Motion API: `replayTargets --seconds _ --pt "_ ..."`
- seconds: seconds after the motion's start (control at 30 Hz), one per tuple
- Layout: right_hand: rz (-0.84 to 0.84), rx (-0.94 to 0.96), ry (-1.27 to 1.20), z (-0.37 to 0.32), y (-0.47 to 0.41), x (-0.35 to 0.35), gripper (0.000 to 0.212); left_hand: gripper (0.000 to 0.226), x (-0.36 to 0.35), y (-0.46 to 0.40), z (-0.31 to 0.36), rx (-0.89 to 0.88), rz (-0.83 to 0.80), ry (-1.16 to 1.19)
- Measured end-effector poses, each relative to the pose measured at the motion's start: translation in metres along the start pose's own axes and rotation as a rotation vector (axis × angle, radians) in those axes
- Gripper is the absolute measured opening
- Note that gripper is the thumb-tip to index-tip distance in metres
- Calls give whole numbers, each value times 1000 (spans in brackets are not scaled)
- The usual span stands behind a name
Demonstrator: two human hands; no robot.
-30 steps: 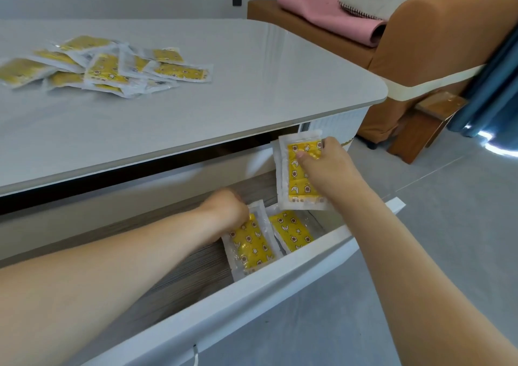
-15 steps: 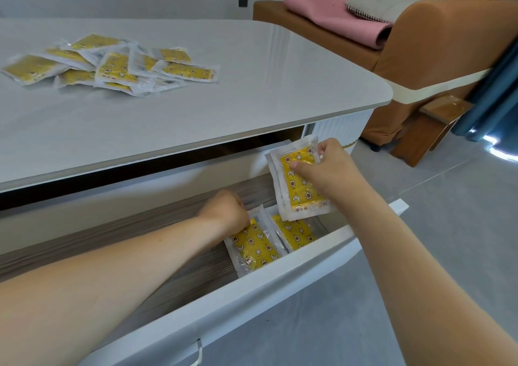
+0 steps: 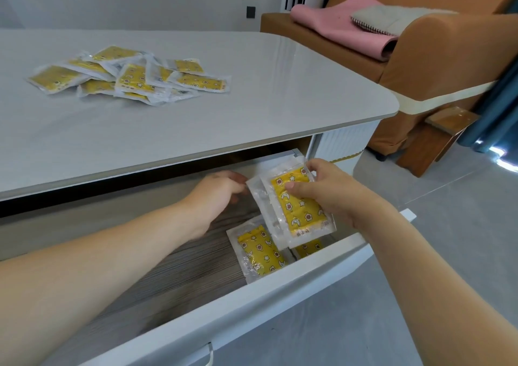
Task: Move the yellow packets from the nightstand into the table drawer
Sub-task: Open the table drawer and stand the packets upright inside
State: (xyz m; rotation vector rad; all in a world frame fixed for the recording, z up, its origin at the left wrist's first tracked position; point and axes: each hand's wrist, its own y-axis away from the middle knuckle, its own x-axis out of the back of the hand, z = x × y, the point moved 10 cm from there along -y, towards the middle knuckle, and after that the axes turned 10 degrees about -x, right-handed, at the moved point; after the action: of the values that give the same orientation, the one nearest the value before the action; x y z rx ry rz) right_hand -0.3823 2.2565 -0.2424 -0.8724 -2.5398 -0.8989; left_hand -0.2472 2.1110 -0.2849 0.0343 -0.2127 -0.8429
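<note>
Bright daylight, glossy tabletop (image 3: 280, 90) glare, wide-angle distortion

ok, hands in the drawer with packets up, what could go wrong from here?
1. The right hand pinches what looks like two stacked packets tilted above the drawer; the back one could slip free.
2. Dropped here, they would likely land across the packet lying flat and pile up in the right corner.
3. The pile on the tabletop is untouched, so much is left.
</note>
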Motion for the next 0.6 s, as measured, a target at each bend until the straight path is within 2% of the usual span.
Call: replayTargets --seconds 0.13,0.33,0.5,0.6 --pt "-182 -9 -63 -1 4 -24 38 12 10 9 1 -36 -62 61" --pt "-330 -57 -78 0 13 -47 27 15 5 26 0 -91 -191 -67" --pt "-246 -69 -74 -4 9 -40 24 18 36 32 -9 -47 -154 -166" --pt "-154 -72 -65 -11 4 -40 12 16 66 37 -20 -2 -134 -212"
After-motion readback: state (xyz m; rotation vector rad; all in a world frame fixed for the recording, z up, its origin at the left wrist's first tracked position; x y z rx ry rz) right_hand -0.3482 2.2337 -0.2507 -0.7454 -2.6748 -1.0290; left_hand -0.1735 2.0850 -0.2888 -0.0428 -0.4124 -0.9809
